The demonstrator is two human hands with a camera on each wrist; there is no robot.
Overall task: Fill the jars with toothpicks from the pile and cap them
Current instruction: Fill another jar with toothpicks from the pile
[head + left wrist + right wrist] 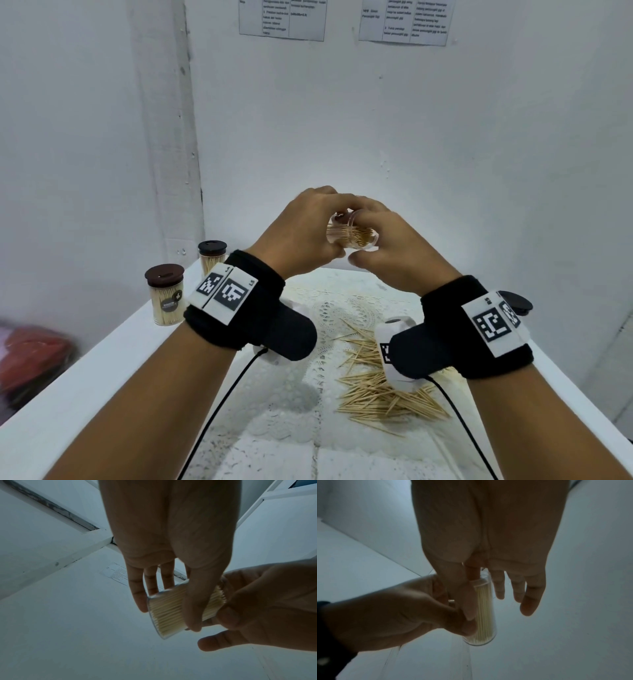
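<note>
The fingers (137,595) of the left hand (301,233) were curled round a clear jar (352,233), with the thumb crossing its near wall and the other fingers behind it. The jar was held up above the table (102,359), tilted so that its open mouth faced the right hand (394,253). It was packed with toothpicks whose tips showed at the mouth. The right hand's fingers (498,588) lay at that mouth; in the right wrist view the thumb pressed along the jar's side while the three outer fingers hung loosely straight beyond it, touching nothing. Whether the forefinger reached inside the rim could not be told.

On the table below the wrists lay a white lace cloth (342,308), and on it, under the right wrist, the loose pile of toothpicks (380,394). Two filled jars with brown caps stood at the table's left edge, the nearer capped jar (166,298) and the farther capped jar (212,255). A loose dark cap (517,301) lay beyond the right wrist. Printed sheets (281,19) hung on the wall.
</note>
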